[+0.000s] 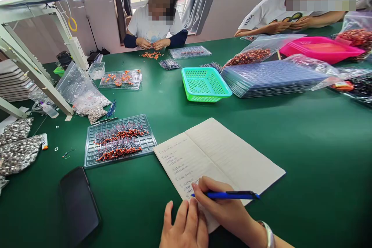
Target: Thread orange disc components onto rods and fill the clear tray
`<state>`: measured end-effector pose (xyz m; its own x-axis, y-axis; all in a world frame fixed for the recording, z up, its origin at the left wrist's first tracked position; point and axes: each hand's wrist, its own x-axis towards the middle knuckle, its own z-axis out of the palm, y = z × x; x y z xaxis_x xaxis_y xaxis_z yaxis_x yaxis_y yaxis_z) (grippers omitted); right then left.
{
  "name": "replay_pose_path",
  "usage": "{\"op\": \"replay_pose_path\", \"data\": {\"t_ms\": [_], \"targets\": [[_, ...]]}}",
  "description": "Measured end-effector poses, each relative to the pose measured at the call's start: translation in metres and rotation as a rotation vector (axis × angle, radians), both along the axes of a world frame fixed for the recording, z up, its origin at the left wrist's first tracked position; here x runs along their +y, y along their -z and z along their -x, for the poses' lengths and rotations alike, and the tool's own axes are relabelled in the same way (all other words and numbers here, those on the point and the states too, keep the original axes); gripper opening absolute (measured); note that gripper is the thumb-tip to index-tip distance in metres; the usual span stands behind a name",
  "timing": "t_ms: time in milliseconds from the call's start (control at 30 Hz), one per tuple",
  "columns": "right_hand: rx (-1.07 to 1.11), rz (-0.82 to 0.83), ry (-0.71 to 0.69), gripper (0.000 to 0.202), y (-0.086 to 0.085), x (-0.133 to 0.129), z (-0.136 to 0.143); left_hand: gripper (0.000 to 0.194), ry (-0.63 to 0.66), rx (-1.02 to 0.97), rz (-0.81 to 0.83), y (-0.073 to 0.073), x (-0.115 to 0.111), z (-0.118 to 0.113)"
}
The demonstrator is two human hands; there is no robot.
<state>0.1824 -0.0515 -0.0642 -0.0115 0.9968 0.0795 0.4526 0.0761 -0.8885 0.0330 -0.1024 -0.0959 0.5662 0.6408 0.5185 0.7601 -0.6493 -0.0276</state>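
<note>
An open notebook point(232, 151) lies on the green table, with handwriting on its left page. My right hand point(219, 201) is closed around a blue pen point(232, 195), whose tip touches the lower part of the written page. Beside it, my left hand point(186, 226) rests with fingers spread over the notebook's lower left edge, holding nothing. Left of the notebook sits a clear tray point(149, 143) with rows of small orange-tipped wired parts point(119, 153). A black phone point(79, 203) lies at the lower left.
A green basket point(206, 85) stands beyond the notebook, beside stacked clear trays point(270, 77). Bags of silvery parts point(21, 155) lie far left, near a metal frame point(49, 81). Across the green table point(319, 135), two people handle small parts near a pink tray point(319, 48).
</note>
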Motion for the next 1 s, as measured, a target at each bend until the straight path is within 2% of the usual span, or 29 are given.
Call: {"op": "replay_pose_path", "data": {"t_ms": [233,700,1000], "targets": [[0.02,0.029,-0.014,0.048,-0.001,0.002,-0.001,0.087,-0.007,-0.04,-0.061,0.002,0.002,-0.001],[0.031,0.03,-0.012,0.043,-0.002,0.001,-0.001,0.081,0.022,0.001,0.019,-0.017,0.004,0.002],[0.007,0.012,-0.025,0.039,-0.001,0.002,-0.002,0.08,0.023,-0.024,0.006,-0.015,0.005,0.001]]}}
